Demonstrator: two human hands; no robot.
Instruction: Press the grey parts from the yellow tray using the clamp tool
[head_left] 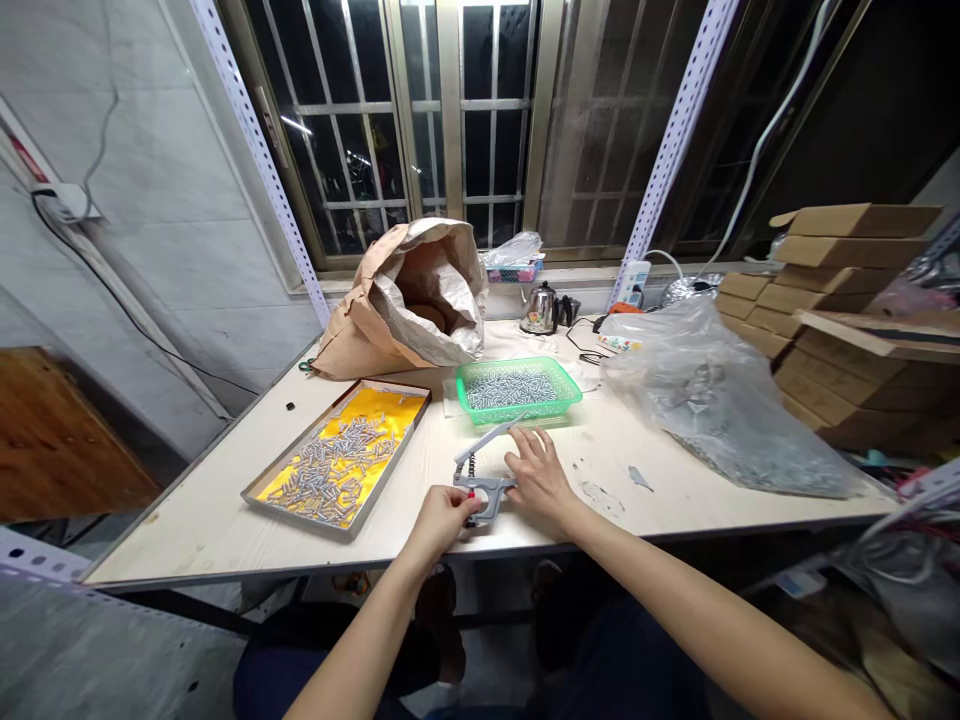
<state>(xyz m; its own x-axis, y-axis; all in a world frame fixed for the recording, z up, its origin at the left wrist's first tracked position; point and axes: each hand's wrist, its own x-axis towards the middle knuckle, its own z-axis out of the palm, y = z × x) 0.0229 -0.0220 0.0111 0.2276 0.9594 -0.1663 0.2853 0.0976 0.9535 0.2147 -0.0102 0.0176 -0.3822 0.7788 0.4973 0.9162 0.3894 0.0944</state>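
A small grey hand press (pixel 480 478) with a raised lever and a spring stands at the table's front edge. My left hand (pixel 444 520) is closed in a pinch at the press's base, on something too small to name. My right hand (pixel 536 478) rests on the table just right of the press, fingers stretched out and touching its base. Behind the press sits a green basket (pixel 517 390) full of small metal pieces. To the left lies a yellow-lined tray (pixel 341 458) strewn with several similar metal pieces.
A brown paper sack (pixel 412 300) lies open at the back. A large clear plastic bag (pixel 720 400) of parts fills the right side, with stacked cardboard boxes (pixel 840 300) beyond. A kettle (pixel 538 308) stands by the barred window.
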